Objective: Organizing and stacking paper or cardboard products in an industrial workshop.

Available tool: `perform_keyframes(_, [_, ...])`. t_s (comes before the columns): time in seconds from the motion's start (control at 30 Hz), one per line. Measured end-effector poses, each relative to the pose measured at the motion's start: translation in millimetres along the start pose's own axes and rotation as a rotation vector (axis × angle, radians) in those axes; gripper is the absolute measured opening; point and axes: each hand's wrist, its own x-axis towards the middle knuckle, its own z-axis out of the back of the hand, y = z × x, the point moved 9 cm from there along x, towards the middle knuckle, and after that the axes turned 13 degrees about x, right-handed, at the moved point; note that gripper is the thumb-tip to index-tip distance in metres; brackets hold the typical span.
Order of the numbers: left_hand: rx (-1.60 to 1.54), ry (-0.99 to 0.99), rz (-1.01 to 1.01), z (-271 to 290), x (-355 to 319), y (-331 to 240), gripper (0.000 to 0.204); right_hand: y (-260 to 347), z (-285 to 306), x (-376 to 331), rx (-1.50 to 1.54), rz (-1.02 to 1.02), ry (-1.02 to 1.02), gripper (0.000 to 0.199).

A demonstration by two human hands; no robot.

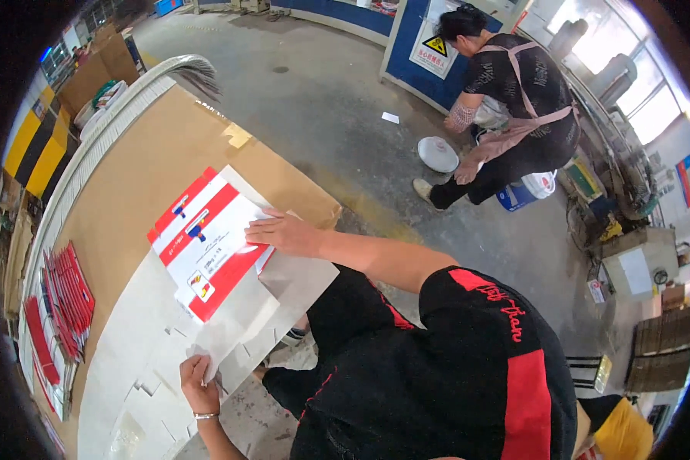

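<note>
My right hand [284, 230] lies flat, fingers stretched, on the right edge of a red and white printed carton blank [207, 245]. The blank lies face up on a white die-cut cardboard sheet [299, 280]. My left hand [198, 387], a bracelet on its wrist, pinches the near corner of that white sheet. Under both are more white die-cut sheets [130, 360] on the worktable.
A large brown cardboard sheet [146, 169] covers the far part of the table. Red printed blanks [63, 303] are stacked at the left. On the concrete floor at the back right, a person in an apron [514, 100] bends over a white lid [438, 153] and a bucket [527, 190].
</note>
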Motion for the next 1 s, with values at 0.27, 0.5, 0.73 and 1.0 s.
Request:
perform_keyframes(0.27, [-0.291,-0.193,0.641,-17.3,16.9,56.2,0.034,-58.0,1.3,-25.4,0.078,-0.729,0.21,0.046])
perform_keyframes(0.5, [0.459,-0.035,0.41,-39.2,35.0,21.3,0.046,20.6,-15.0,-0.3,-0.054,0.026,0.085,0.054])
perform_keyframes(0.73, [0.424,0.047,0.287,-44.7,23.1,18.6,0.082,91.1,-95.9,27.4,-0.189,0.138,0.487,0.066])
perform_keyframes(1.0, [0.732,0.186,0.067,16.3,-38.1,24.1,0.08,93.0,-98.6,30.0,-0.16,0.195,0.456,0.068])
